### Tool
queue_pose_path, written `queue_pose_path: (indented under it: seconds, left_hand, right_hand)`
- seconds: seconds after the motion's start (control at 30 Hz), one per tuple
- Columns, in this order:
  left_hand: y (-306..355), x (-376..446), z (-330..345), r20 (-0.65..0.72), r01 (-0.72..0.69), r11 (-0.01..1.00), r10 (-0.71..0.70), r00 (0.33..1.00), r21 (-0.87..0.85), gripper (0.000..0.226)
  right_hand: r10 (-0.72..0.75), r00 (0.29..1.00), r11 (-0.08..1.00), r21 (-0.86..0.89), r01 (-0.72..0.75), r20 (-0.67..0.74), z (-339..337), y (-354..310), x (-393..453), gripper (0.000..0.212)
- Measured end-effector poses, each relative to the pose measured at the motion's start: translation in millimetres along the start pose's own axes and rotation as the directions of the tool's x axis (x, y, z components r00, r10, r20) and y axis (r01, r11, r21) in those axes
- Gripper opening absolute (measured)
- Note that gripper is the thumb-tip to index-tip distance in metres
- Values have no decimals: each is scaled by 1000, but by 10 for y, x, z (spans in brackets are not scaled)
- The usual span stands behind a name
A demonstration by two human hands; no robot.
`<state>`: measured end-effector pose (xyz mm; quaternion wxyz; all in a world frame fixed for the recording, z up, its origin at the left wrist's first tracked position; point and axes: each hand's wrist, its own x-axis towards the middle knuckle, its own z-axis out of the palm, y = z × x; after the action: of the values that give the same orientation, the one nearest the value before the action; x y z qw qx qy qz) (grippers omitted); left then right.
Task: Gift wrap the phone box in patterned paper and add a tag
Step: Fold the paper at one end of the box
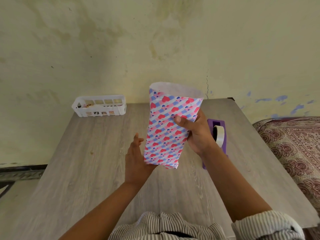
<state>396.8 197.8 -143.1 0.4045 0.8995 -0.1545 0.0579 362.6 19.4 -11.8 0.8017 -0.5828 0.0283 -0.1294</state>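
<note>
My right hand (pixel 194 134) grips the heart-wrapped phone box (pixel 170 129) upright at frame centre, left hand (pixel 136 155) spread beside it; I'd fold the open top flaps crisply, then tape.

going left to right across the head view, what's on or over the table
white plastic basket → left hand → wrapped phone box in heart-patterned paper → right hand → purple tape dispenser with its tape roll
</note>
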Motion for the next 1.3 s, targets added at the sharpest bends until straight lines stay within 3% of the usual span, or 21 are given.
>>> queue_pose_path:
  seconds: [0.07,0.2,0.33,0.43,0.5,0.6,0.7,0.77,0.97,1.3]
  left_hand:
    - [-37,-30,56,-73,79,996,-76,994,35,118]
    - [-45,-98,135,51,278,955,-284,957,108,131]
    - [-160,-213,178,139,364,912,-391,910,190,138]
    - [-241,-243,138,336,216,931,-312,889,293,146]
    - [-163,-234,45,395,67,981,-135,909,181,148]
    - [188,-138,-232,164,-9,963,55,985,-268,128]
    - [607,57,-465,-44,-33,886,15,999,-462,105]
    - [755,137,-493,-50,27,843,-64,997,-537,98]
    - [849,140,-381,-29,215,826,-268,963,-520,90]
    - [930,127,-487,-109,242,884,-308,945,-401,86]
  right_hand:
    - [10,1000,1000,-26,-10,7,-21,33,-14,48]
    - [54,992,998,-45,-49,116,-80,111,-41,53]
    - [115,966,991,-97,-94,233,-151,269,-108,60]
    - [185,957,972,-187,-144,222,-192,381,-182,66]
    - [205,956,967,-193,-164,212,-240,419,-209,64]
    - [225,954,970,-142,-200,197,-292,427,-226,66]
    - [232,957,968,-134,-211,173,-265,413,-231,57]
    - [229,965,971,-102,-216,132,-209,384,-238,45]
    - [187,979,977,-87,-194,-78,-69,391,-280,12]
    - [144,963,951,-237,-198,-226,21,521,-295,7]
